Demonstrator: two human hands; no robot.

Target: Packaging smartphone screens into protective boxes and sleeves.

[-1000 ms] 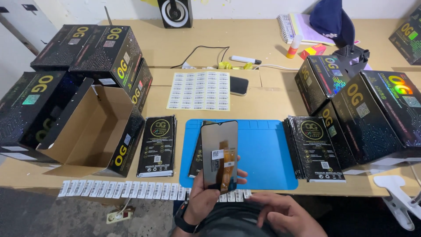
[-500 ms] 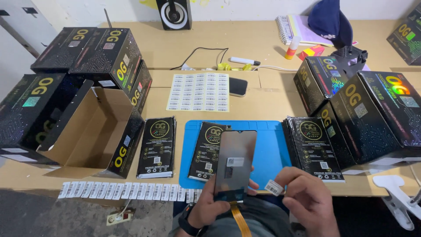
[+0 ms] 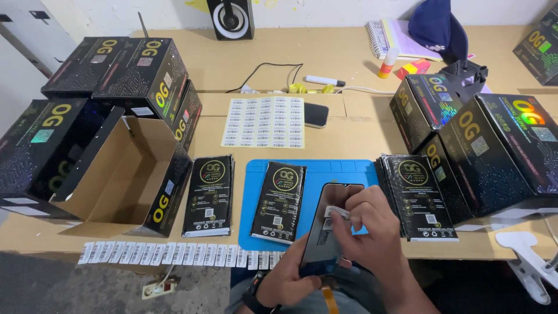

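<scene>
My left hand (image 3: 290,279) grips the lower part of a black phone screen panel (image 3: 324,244) from below, tilted over the front edge of the blue mat (image 3: 349,174). An orange ribbon cable (image 3: 330,299) hangs from the panel's bottom. My right hand (image 3: 372,232) lies over the panel and pinches a small white label sticker (image 3: 336,211) against its upper face. A flat black packet (image 3: 280,200) lies on the mat just left of the panel.
A second black packet (image 3: 209,195) lies left of the mat, a stack of packets (image 3: 415,195) to its right. Open cardboard box (image 3: 125,174) at left, black boxes on both sides. A label sheet (image 3: 264,122), a strip of labels (image 3: 174,254), a speaker (image 3: 231,17).
The panel has dropped from upright to a lower tilt and shifted right. My right hand came up with a white sticker and now presses it onto the panel.
</scene>
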